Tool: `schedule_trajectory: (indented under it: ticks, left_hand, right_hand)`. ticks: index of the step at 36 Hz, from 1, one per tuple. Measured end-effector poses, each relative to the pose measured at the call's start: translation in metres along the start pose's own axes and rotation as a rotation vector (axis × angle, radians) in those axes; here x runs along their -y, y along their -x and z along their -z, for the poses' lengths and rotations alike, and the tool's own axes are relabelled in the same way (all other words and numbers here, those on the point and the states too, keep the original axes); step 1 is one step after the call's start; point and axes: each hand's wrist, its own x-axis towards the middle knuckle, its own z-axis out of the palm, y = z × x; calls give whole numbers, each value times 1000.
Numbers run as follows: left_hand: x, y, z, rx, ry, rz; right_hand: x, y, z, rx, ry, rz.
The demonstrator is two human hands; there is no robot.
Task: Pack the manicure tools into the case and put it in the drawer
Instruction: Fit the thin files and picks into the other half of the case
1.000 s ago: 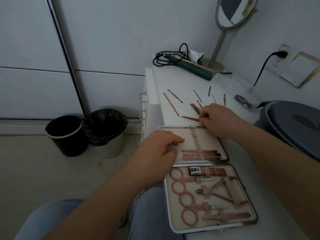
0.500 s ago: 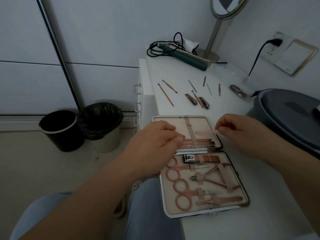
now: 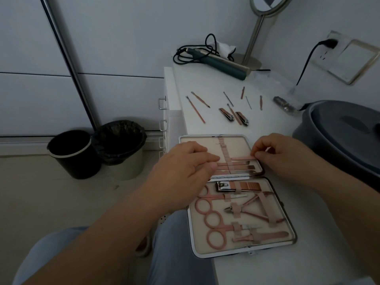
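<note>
The manicure case (image 3: 283, 206) lies open on the white tabletop, with scissors, nippers and a clipper strapped into its near half. My right hand (image 3: 281, 155) pinches a thin rose-gold tool (image 3: 240, 158) at the far half's right edge, the tool lying across the centre strap above two stowed tools. My left hand (image 3: 185, 167) rests flat on the far half's left side, fingers pressing near the strap. Beyond the case lie several loose tools: two small clippers (image 3: 234, 117) and thin sticks (image 3: 195, 109).
A white drawer unit (image 3: 164, 112) with metal handles stands under the tabletop's left edge. A grey tub (image 3: 341, 136) sits at the right. A hair iron (image 3: 218, 60) and mirror stand are at the back. Two bins (image 3: 96, 149) stand on the floor.
My right hand picked a thin tool from the loose group and brought it back to the case's far half, lowering it onto the strap. My left hand stayed on the case.
</note>
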Motion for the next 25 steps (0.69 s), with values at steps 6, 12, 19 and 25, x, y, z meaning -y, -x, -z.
schedule_trajectory:
  ticks: [6,12,19,25]
  left_hand:
    - [-1,0,1,6,-12,-11]
    - [-3,1,2,13,7,6]
    - [-4,1,2,26,24,11]
    - [-3,0,2,23,27,12]
  right_hand:
    - [-3,-1,1,17,7,21]
    - [-2,-4,6,60,7,41]
    - [-2,-8,5,44,-88,31]
    - [1,-18,1,57,-148,12]
